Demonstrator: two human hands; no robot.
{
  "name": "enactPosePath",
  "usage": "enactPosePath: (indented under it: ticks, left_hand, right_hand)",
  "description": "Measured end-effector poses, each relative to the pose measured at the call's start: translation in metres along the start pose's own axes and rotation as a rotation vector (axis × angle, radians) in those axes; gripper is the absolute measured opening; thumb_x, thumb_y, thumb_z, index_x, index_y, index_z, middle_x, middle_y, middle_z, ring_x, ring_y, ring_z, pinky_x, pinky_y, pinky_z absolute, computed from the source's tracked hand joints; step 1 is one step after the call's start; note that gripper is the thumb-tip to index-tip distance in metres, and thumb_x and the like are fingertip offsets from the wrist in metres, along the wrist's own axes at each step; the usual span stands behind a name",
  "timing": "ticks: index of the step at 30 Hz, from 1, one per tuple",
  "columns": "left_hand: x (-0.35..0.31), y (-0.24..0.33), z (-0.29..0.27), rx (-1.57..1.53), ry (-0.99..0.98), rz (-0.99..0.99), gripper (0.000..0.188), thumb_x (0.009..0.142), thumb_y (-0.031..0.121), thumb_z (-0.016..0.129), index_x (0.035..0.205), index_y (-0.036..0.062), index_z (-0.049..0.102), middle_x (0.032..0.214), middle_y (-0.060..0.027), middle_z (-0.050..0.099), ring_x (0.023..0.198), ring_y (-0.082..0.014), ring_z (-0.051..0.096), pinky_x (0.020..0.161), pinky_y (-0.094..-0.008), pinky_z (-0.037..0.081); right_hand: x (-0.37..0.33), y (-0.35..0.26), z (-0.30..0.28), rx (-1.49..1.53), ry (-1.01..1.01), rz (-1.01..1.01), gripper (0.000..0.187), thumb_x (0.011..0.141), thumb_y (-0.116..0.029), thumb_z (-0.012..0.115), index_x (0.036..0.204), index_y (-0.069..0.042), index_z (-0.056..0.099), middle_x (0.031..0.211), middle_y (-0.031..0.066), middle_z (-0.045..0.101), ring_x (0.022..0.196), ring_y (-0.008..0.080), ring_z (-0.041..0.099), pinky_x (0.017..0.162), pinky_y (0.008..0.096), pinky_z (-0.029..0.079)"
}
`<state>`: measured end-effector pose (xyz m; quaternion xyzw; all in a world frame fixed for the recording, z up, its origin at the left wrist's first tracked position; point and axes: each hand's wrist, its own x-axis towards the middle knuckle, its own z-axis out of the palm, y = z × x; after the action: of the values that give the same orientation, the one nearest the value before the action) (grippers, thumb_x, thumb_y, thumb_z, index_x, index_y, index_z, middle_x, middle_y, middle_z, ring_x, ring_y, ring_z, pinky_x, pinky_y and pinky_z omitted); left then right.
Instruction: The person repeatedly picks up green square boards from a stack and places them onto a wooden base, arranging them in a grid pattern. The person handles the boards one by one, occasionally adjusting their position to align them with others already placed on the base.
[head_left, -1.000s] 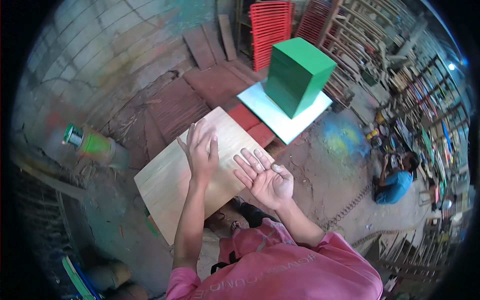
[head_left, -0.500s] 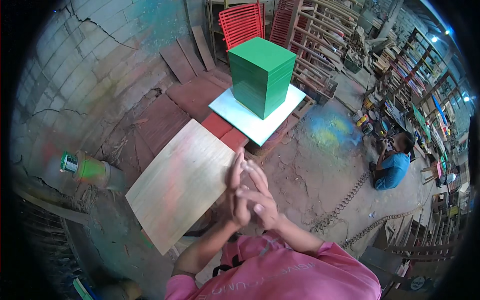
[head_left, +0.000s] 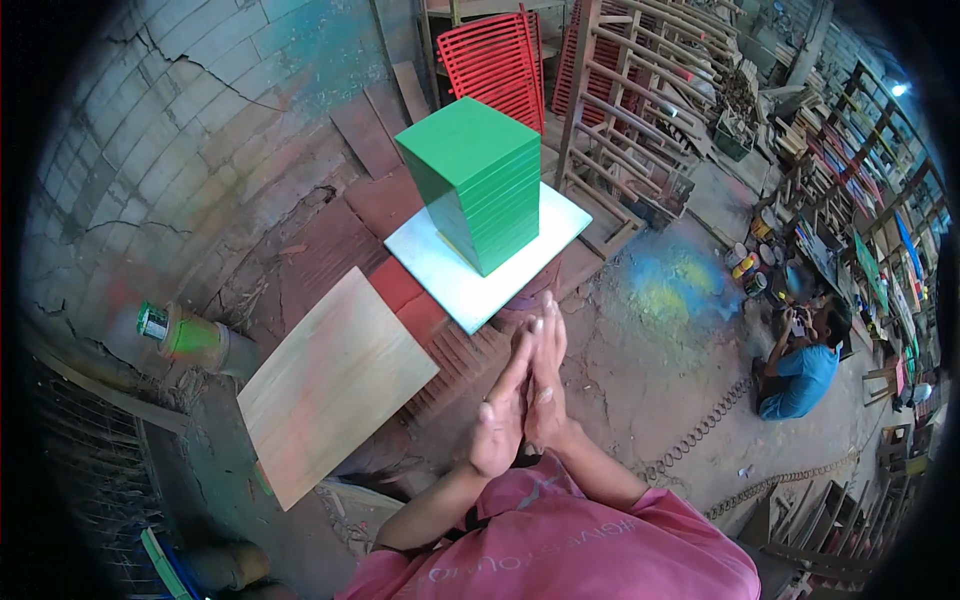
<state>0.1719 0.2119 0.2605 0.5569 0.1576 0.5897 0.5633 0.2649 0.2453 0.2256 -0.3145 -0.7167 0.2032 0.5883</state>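
Palm against palm, my left hand (head_left: 500, 422) and my right hand (head_left: 546, 378) meet in front of my chest, fingers stretched out and pointing away from me. Neither visibly holds anything. Left of them lies a pale wooden board (head_left: 335, 385) with faint pink paint traces, apart from my hands. Just beyond my fingertips is a white square board (head_left: 465, 300), and on it stands a tall stack of green panels (head_left: 480, 190), smooth and glossy on the sides.
A red slatted chair (head_left: 490, 60) and a wooden rack (head_left: 630, 90) stand behind the stack. Paint-stained buckets (head_left: 195, 340) sit at the left wall. To the right, a person in blue (head_left: 800, 380) squats near paint cans (head_left: 745, 268); a coiled hose (head_left: 700, 430) crosses the floor.
My hands have moved right, away from the pale board's edge, and now lie more squarely palm to palm. My view has shifted, so the green stack appears lower and further left.
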Motion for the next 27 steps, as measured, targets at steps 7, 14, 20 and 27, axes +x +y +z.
enactPosePath:
  ticks: [7,14,20,27]
  left_hand:
    - [0.022,-0.042,0.022,-0.157,0.141,0.105,0.076,0.094,0.051,0.021,0.141,-0.008,0.024,0.154,-0.0213,-0.001,0.143,-0.0271,-0.002,0.114,-0.0395,-0.001]
    - [0.042,-0.037,0.026,0.037,0.196,0.054,0.085,0.092,0.057,0.025,0.143,-0.0098,0.011,0.154,-0.0191,-0.008,0.143,-0.0284,-0.007,0.113,-0.0408,0.001]
    - [0.05,-0.022,0.008,0.447,0.423,0.13,0.096,0.085,0.066,0.035,0.147,0.0007,0.001,0.155,-0.0123,-0.012,0.142,-0.0219,-0.015,0.111,-0.0434,-0.011]
    - [0.079,-0.011,0.002,0.363,0.097,0.025,0.083,0.089,0.065,0.026,0.134,-0.0029,0.043,0.153,-0.0193,-0.011,0.142,-0.0309,-0.013,0.11,-0.0476,-0.01]
  right_hand:
    - [0.012,0.027,-0.06,-0.322,-0.025,-0.119,0.069,0.094,-0.054,0.011,0.137,-0.012,0.045,0.148,0.0317,0.012,0.137,0.0462,0.012,0.106,0.0557,0.003]
    - [0.032,0.044,-0.08,-0.323,0.044,-0.049,0.067,0.094,-0.052,0.016,0.132,-0.01,0.05,0.149,0.0267,0.018,0.137,0.0435,0.015,0.108,0.0525,0.005]
    - [0.061,0.066,-0.108,-0.258,0.273,0.217,0.066,0.097,-0.049,0.015,0.129,-0.005,0.053,0.145,0.0208,0.032,0.133,0.0378,0.025,0.109,0.0464,0.014]
    - [0.083,0.052,-0.075,-0.271,-0.009,-0.105,0.064,0.093,-0.056,0.027,0.123,-0.01,0.059,0.141,0.027,0.035,0.132,0.0395,0.026,0.108,0.0464,0.013]
